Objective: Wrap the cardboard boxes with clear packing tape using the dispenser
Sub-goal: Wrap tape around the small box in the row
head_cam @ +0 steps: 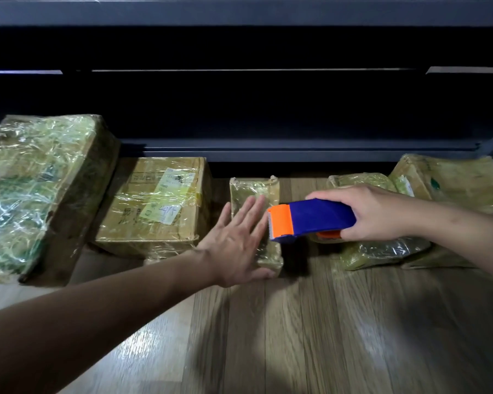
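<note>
On the wooden floor (pixel 296 336), a large tape-wrapped box (pixel 37 189) lies far left, with a labelled box (pixel 154 206) just beside it. The left hand (pixel 239 240) lies flat with straight fingers on a small wrapped box (pixel 254 191). The right hand (pixel 376 214) grips the blue-and-orange dispenser (pixel 313 220), whose toothed end is beside the left fingertips. Two more wrapped boxes (pixel 382 248) sit at right.

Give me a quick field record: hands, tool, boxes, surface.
left hand: flat, fingers straight, on the small taped box
right hand: grips the blue-and-orange tape dispenser
dispenser head: orange toothed end beside the left fingertips, at the small box's right edge
other boxes: large box far left, labelled box beside it, crumpled parcel and far-right box; all tape-wrapped
surface: wooden floor before dark shelving
</note>
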Available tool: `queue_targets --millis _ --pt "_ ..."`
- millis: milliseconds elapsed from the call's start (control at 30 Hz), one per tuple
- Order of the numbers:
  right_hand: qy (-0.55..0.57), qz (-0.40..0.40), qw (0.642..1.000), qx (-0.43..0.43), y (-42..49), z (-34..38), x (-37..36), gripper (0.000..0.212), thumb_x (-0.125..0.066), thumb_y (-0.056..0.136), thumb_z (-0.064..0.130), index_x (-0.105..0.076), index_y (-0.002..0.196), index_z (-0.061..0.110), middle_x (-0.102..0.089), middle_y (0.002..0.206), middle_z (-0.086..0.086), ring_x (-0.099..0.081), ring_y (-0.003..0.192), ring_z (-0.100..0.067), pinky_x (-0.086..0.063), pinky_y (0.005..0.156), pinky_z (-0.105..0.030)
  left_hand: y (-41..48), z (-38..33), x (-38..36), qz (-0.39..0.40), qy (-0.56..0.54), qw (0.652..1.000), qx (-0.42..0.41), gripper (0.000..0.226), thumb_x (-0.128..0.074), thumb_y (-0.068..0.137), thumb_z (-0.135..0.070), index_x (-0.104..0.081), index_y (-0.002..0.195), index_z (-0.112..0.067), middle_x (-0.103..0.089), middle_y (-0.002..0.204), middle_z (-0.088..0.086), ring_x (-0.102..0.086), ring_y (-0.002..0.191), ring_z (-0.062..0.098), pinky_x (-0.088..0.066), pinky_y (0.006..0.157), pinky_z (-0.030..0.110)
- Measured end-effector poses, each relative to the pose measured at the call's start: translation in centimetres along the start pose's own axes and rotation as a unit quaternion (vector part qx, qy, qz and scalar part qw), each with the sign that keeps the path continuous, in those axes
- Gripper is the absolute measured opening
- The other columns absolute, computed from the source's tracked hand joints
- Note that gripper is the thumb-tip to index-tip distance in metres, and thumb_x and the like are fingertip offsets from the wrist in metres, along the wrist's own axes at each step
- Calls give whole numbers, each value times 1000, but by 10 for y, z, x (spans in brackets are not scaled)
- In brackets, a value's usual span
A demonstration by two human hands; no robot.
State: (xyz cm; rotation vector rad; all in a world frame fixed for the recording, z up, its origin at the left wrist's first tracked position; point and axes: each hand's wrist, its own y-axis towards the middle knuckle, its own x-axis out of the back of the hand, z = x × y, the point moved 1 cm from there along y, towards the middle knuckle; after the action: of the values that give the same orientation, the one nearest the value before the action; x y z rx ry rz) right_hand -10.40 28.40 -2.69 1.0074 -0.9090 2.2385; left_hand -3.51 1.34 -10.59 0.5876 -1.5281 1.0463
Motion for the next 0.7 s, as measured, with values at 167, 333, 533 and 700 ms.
queue_targets --millis 167,333,533,700 --pt "0 -11 1000 0 14 1 -15 77 -74 84 22 -34 141 54 -55 107 19 -58 84 2 -48 61 -20 -15 22 -15 -53 -17 998 -4 108 -19 92 -88 23 161 -16 33 167 15 29 155 32 -7 129 57" --pt "37 -35 999 -12 12 -8 -29 74 -76 84 22 -37 141 49 -56 111 21 -60 90 -1 -51 66 -18 -14 23 -27 -92 -15 995 -22 100 -18 96 -83 1 166 -15 17 170 24 15 158 40 -17 128 57" --pt "64 -49 996 -26 16 -21 -56 55 -82 80 27 -47 122 36 -61 102 12 -64 85 -7 -57 68 -27 -16 26 -28 -110 0 994 -29 95 -18 98 -81 -1 165 -16 10 170 26 9 159 41 -15 128 51" --pt "80 -86 991 -64 6 -28 -85 44 -84 78 27 -45 98 36 -59 90 11 -60 74 -3 -47 59 -17 -16 24 -24 -107 13 994 -21 96 -20 98 -81 -10 167 -15 4 171 27 5 159 40 -13 128 49"
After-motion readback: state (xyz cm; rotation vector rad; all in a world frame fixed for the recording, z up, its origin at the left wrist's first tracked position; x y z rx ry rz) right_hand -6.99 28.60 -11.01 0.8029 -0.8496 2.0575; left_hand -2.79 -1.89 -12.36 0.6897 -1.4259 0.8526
